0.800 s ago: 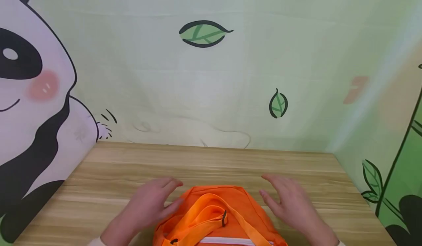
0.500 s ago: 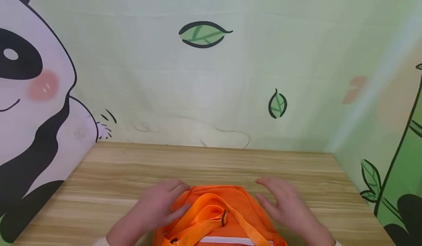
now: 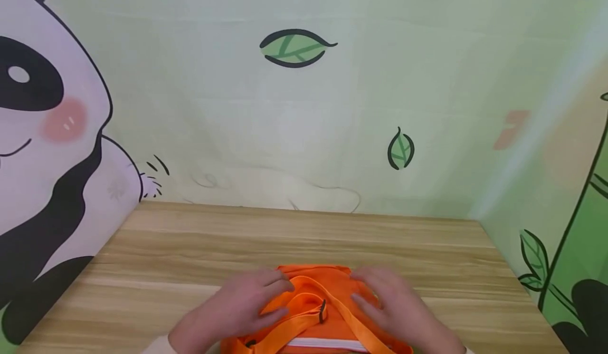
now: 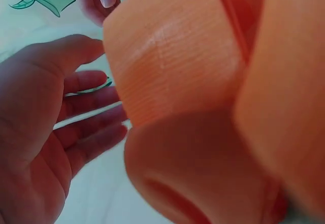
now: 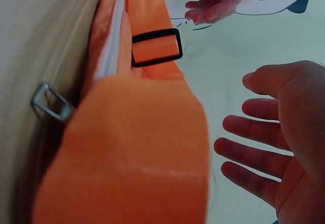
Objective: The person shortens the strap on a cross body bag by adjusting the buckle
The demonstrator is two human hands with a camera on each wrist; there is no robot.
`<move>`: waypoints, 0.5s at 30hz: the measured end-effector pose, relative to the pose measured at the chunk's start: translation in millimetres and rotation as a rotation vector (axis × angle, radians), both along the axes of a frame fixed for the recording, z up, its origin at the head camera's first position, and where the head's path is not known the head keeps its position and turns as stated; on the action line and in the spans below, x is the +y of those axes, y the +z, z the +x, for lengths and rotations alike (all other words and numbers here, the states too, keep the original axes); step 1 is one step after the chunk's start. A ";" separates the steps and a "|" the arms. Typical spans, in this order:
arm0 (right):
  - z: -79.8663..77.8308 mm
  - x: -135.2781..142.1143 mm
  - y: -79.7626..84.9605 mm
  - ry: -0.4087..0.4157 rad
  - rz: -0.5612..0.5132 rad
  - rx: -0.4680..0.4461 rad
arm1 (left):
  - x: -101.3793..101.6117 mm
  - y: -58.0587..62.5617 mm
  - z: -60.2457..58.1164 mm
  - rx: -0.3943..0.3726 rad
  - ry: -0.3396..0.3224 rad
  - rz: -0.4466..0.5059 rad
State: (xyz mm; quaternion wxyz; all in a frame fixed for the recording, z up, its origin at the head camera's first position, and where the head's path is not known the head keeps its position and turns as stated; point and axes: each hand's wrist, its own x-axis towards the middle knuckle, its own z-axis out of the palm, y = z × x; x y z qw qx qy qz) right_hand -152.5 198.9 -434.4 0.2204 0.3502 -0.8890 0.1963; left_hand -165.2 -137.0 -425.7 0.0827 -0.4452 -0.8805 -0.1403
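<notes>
Between my left hand [image 3: 249,300] and my right hand [image 3: 394,304], each with its fingers spread, lies the orange bag [image 3: 328,276] on the worktop [image 3: 304,238], its strap [image 3: 303,322] and black buckle [image 3: 323,312] showing between my thumbs.

An orange fabric bag [image 3: 336,326] lies on the table [image 3: 304,238], cut off by the head view's lower edge, its straps [image 3: 350,319] looped across the top, with a black buckle [image 3: 323,311] and a white zip [image 3: 328,344].

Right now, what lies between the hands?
The orange bag, its strap and black buckle on top, lies between left hand and right hand in the head view.
</notes>
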 end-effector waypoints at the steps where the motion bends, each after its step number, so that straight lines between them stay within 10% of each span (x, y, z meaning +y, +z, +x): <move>1: 0.4 -1.2 -0.5 0.004 0.002 -0.016 | 0.5 -0.9 -0.3 -0.011 -0.023 0.003; 15: 4.5 -17.5 -1.9 -0.007 0.093 -0.274 | 7.7 -6.6 -2.6 -0.144 -0.100 -0.072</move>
